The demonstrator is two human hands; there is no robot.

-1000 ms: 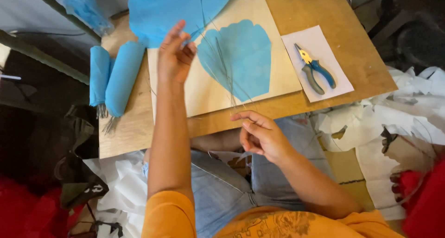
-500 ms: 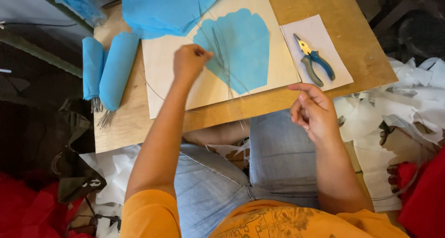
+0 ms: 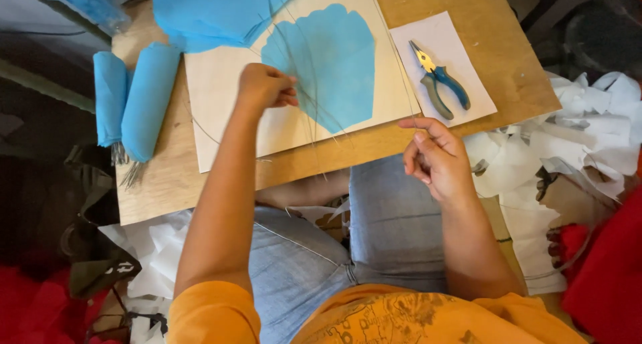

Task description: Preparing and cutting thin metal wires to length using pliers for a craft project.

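- Far left of the left grip: two blue tissue rolls lie side by side on the worktop, thin wire ends poking out of their near ends.
- Up and left of that grip: a big blue tissue sheet overlaps the far edge of the pale card sheet.
- Left hand: fingers pressed together, pinching thin wires just at the left edge of the blue scalloped petal. The wires fan across the petal and run off the near edge of the card.
- My read: keep that pinch low and flat on the card so the fan doesn't spring; the wire is thin, so it will kink if bent sharply.
- Right hand: off the near worktop edge, fingers curled, thumb and forefinger pinching one long wire that runs up along the right edge of the card. Draw it straight along its own line; pulling sideways risks dragging the petal.
- Just above the right grip: blue-handled pliers on a white paper sheet, untouched.
- Right of it: white paper scraps heaped on the floor, red fabric beyond.
- Room: cramped, the person sits with the wooden board over their jeans-clad lap; dark clutter at left.
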